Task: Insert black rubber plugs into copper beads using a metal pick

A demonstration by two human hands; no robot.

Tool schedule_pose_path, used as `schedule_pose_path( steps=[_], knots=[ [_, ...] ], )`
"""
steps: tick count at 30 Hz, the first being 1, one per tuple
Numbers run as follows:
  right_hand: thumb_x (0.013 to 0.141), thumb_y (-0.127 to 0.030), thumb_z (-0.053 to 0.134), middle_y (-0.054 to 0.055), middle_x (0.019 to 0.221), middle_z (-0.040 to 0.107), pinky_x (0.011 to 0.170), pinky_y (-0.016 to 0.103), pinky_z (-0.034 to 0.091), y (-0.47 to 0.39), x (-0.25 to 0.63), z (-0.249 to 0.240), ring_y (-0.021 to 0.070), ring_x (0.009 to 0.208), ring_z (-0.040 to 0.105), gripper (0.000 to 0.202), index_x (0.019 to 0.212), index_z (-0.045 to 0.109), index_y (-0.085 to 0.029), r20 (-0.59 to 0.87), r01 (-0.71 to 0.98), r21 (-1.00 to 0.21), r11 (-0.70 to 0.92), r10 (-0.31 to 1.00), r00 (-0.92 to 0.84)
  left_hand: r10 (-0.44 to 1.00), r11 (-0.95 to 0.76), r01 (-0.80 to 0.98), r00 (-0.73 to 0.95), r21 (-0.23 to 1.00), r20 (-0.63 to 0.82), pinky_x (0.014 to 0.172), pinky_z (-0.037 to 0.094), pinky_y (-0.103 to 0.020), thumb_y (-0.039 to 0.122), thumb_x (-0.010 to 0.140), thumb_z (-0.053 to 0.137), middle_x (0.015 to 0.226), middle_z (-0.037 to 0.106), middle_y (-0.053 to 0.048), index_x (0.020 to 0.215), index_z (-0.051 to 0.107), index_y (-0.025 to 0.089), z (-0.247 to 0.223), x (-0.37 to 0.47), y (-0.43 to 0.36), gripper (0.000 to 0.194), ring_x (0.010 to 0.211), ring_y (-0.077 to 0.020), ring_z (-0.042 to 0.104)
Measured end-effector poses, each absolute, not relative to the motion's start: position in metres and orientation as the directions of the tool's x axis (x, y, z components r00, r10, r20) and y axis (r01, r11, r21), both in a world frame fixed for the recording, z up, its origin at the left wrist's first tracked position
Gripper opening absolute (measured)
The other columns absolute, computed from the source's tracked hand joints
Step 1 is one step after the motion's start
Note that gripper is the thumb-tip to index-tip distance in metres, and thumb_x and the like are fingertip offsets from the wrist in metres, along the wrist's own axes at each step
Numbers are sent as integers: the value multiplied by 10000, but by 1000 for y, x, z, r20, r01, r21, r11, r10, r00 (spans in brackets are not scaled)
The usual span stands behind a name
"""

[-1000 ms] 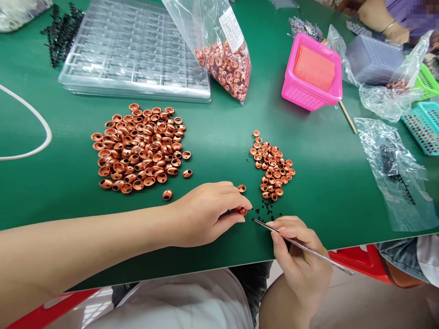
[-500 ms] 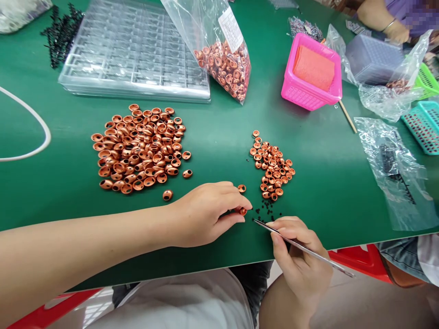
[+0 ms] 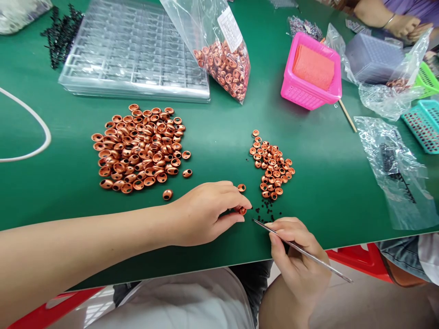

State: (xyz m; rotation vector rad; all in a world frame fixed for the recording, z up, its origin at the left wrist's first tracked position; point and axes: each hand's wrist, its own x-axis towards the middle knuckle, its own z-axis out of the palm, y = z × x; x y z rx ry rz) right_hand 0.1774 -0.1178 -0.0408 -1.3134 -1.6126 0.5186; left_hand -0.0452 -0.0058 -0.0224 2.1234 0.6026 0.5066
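Rear end dipped slightly, the metal tool (image 3: pixel 322 262) sits pinched in the right hand (image 3: pixel 303 269), near black bits (image 3: pixel 258 210); left of the small copper pile (image 3: pixel 272 162), the left hand (image 3: pixel 206 214) pinches a copper piece (image 3: pixel 243 211).

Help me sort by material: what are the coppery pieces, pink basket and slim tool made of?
Coppery pieces: satin metal or coated plastic, from soft highlights. Pink basket: glossy plastic, from its moulded holes. Slim tool: probably polished metal, from grey glint.

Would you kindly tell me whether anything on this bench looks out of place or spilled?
One tiny black piece lies alone left of the smaller copper pile, away from the scattered black bits; nothing looks damaged.
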Motion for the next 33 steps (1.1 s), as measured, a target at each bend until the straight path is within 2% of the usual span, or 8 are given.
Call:
schedule_pose_path(
  steps=[9,13,33],
  knots=[
    [758,83,642,26,886,724,717,378,572,-117,169,-35,195,817,704,363,999,634,-188,533,413,-796,443,836,130,577,-542,232,801,808,157,761,447,-268,144,955,560,902,697,-34,1034,650,150,-26,-44,-6,121,829,-169,567],
    [767,83,634,29,903,726,717,383,568,-114,158,-32,198,828,701,363,999,635,-195,553,392,-795,462,818,158,575,-565,204,793,800,203,745,447,-266,148,954,561,885,690,-39,1020,657,144,-29,-44,-7,116,812,-168,566],
    [791,38,654,29,932,740,722,378,584,-107,151,-39,182,849,696,354,1022,614,-227,479,465,-787,406,877,46,576,-561,196,790,804,210,732,453,-267,126,943,589,863,679,-51,1028,681,113,-27,-45,-8,126,799,-169,569]
  ],
)
